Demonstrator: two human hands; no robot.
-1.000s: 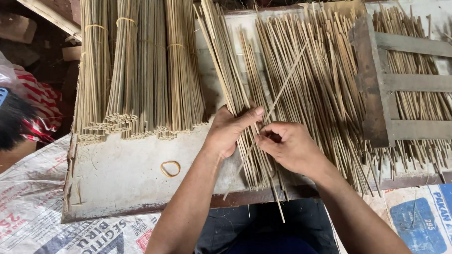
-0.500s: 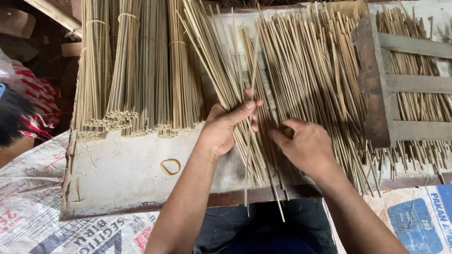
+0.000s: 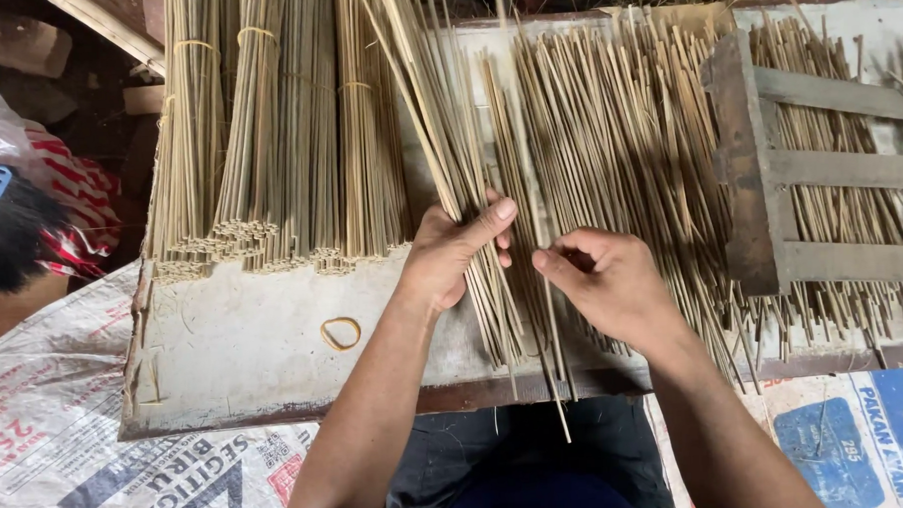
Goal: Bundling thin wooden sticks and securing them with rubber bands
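Soft even daylight, sharp focus, top-left corner dim.

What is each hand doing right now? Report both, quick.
Left hand: closed around a bunch of thin sticks.
Right hand: pinch grip closed on a single stick.

The right hand [image 3: 613, 288] had a thin stick [image 3: 532, 221] pinched and leaning off to the right a moment ago. Now that stick stands almost straight, right next to the bunch of sticks [image 3: 464, 193] in the left hand [image 3: 451, 249]. The right hand's grip has slid nearer the left thumb, nearly touching.
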